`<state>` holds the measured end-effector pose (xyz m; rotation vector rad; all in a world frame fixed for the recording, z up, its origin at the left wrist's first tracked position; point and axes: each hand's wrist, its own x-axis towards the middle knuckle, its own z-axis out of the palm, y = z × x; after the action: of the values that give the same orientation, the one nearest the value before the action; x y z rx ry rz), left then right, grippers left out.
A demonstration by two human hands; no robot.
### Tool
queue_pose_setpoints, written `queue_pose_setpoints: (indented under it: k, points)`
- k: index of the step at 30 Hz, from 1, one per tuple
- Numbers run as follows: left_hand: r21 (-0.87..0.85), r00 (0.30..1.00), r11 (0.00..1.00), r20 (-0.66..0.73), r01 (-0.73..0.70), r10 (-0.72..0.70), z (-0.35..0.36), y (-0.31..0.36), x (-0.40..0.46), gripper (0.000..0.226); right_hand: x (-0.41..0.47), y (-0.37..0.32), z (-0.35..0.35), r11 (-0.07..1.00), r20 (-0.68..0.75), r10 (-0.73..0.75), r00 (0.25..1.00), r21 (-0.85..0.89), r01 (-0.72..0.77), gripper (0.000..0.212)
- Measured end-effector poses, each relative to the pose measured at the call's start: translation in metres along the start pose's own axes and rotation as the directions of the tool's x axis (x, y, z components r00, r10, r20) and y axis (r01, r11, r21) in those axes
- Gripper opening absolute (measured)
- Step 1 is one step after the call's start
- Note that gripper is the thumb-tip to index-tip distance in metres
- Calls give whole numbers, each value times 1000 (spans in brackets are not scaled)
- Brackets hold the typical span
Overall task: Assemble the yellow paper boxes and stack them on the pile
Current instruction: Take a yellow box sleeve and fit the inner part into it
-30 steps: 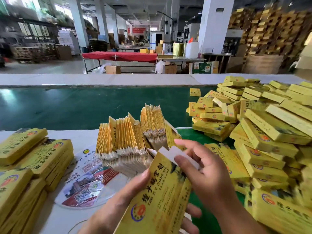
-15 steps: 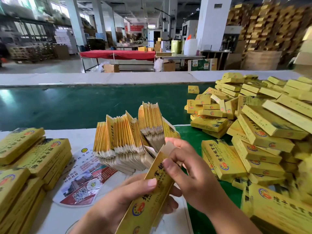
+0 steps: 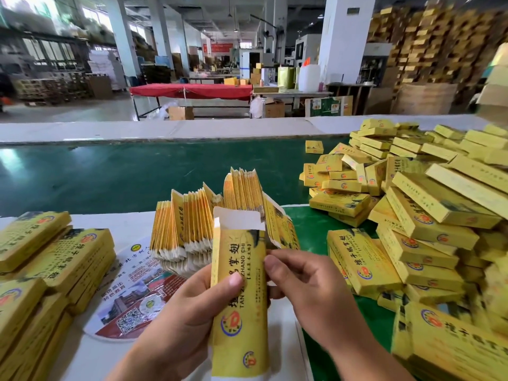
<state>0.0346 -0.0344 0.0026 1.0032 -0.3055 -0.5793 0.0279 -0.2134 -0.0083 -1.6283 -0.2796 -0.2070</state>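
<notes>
A long yellow paper box [image 3: 238,303] stands upright between my hands, its white top flap open and its printed face toward me. My left hand [image 3: 189,314] grips it from the left with the thumb across the front. From the right, my right hand [image 3: 305,290] pinches the box's right edge. Behind the box a fanned bundle of flat yellow blanks [image 3: 203,221] stands on edge. A big pile of assembled yellow boxes [image 3: 428,215] fills the right side.
Stacks of flat yellow boxes [image 3: 52,259] lie at the left on the white table [image 3: 132,224]. A round printed sheet [image 3: 134,292] lies under the bundle. A green belt [image 3: 137,174] runs across behind. Factory floor and cardboard stacks are far back.
The box has turned from edge-on and tilted to upright with its face toward me. My right hand slid from the top flap down to the right edge.
</notes>
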Motion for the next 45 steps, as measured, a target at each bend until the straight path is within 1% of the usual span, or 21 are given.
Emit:
queue_pose_setpoints:
  k: [2,5,6,9,10,13,15,17,19,21,23,25,29,31,33,35,36,38,39,42,45]
  points:
    - [12,1000,1000,-23,8,-7,0,1,-1,62,0,-1,-1,999,14,-11,1000,53,10,34]
    - [20,993,999,-115,40,-37,0,1,0,62,0,-1,-2,999,19,-32,999,35,31,44]
    - [9,991,999,-129,44,-42,0,0,0,58,0,-2,-2,999,8,-35,999,27,34,48]
    - [37,988,999,-156,11,-5,3,-5,3,22,0,-4,-1,998,-31,-46,998,-35,45,52]
    - [56,983,998,-182,9,2,4,-7,4,20,-1,-3,-1,997,-50,-51,997,-62,48,49]
    - [134,962,991,-267,-15,51,7,-11,8,23,0,-1,-1,988,-98,-57,994,-146,42,43]
    - [294,937,955,-323,-31,130,9,-12,9,29,0,-1,0,984,-92,-63,994,-171,47,47]
    - [467,888,884,-390,-37,243,11,-11,9,39,-1,-2,1,983,-73,-59,996,-175,46,51]
    - [547,825,833,-429,-86,367,11,-10,9,48,-2,-2,1,980,-43,-65,997,-190,56,46]
    - [604,779,791,-451,-93,436,11,-12,9,50,-3,-1,4,979,-50,-96,994,-185,85,43]
    - [663,767,744,-438,-77,469,12,-15,9,51,-5,0,9,981,-97,-131,987,-158,115,43]
    - [677,785,731,-405,-86,468,15,-18,9,51,-6,0,12,973,-156,-162,974,-191,131,49]
    - [610,817,784,-391,-115,424,19,-21,10,51,-6,-3,14,948,-199,-202,959,-287,140,41]
    - [572,823,811,-400,-119,403,18,-21,10,49,-6,-2,14,938,-205,-222,953,-311,152,41]
    - [604,820,788,-388,-118,420,18,-21,8,45,-5,1,14,932,-216,-245,945,-321,168,44]
    - [681,826,721,-330,-127,457,16,-20,7,39,-6,3,14,940,-228,-240,944,-296,167,44]
    - [696,835,706,-304,-133,458,15,-19,7,35,-6,2,13,949,-232,-230,945,-270,165,40]
    - [668,866,726,-257,-162,430,13,-17,7,28,-7,-1,12,965,-221,-218,950,-194,177,22]
    - [634,881,750,-227,-190,415,13,-15,7,26,-7,-1,11,967,-207,-229,951,-159,198,21]
    - [564,900,785,-157,-257,407,12,-11,5,28,-7,-2,7,954,-154,-289,945,-132,270,34]
    - [549,908,791,-128,-270,398,11,-10,3,31,-6,-5,4,951,-118,-301,946,-106,289,25]
